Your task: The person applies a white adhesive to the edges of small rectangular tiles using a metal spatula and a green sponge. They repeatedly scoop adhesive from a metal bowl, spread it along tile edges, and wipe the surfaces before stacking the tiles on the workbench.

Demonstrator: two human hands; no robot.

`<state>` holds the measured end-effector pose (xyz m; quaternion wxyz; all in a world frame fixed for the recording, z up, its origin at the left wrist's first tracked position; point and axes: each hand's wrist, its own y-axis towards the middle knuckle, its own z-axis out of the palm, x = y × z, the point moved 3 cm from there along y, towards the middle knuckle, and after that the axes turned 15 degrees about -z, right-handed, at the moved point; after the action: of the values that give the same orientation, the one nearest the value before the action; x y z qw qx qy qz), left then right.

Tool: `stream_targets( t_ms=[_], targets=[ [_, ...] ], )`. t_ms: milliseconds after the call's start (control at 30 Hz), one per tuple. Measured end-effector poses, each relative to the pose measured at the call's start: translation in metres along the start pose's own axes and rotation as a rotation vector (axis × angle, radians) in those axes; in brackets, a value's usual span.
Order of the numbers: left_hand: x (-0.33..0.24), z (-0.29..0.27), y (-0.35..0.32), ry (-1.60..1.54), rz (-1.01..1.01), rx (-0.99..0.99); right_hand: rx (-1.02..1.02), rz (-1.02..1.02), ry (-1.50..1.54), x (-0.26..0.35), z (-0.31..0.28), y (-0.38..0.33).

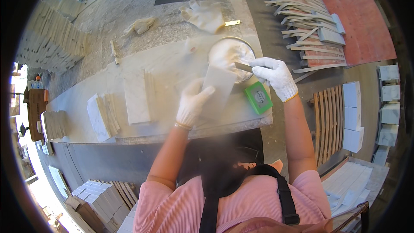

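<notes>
My left hand (pixel 190 103), in a white glove, grips a thin pale stone tile (pixel 217 88) by its near left side and holds it tilted over the worktop. The tile's far edge covers the near side of a round tin (pixel 222 40) filled with white paste. My right hand (pixel 276 77), gloved too, is closed on a flat-bladed putty knife (pixel 243 67). Its blade reaches over the tin, and its tip lies close to the tile's upper edge; whether they touch is unclear. A green box (pixel 258 98) sits just below my right hand.
Upright tile stacks (pixel 137 97) stand on the dusty worktop (pixel 172 69) to my left, with more slabs (pixel 54 36) beyond. A loose glove (pixel 202 16), a crumpled cloth (pixel 139 26) and a yellow-handled tool (pixel 232 23) lie farther back. Pallets (pixel 328 125) and strips (pixel 302 21) are off to the right.
</notes>
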<state>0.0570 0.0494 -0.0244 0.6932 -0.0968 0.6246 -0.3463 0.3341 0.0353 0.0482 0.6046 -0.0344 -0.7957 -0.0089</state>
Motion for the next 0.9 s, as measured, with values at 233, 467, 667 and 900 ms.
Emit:
stream_targets(
  t_ms=[233,467,667,900],
  targets=[
    [-0.002,0.002,-0.002,0.025,0.002,-0.011,-0.027,-0.03,0.015,0.021,0.005,-0.013],
    [0.0,0.001,0.0,0.033,-0.012,0.005,-0.01,-0.125,-0.033,0.027,0.011,-0.017],
    [0.0,0.001,0.001,0.044,-0.022,-0.002,-0.035,-0.235,-0.244,0.033,0.012,-0.019],
    [-0.002,0.003,0.0,0.018,-0.008,-0.014,-0.056,-0.301,-0.415,0.039,0.01,-0.02]
  ],
)
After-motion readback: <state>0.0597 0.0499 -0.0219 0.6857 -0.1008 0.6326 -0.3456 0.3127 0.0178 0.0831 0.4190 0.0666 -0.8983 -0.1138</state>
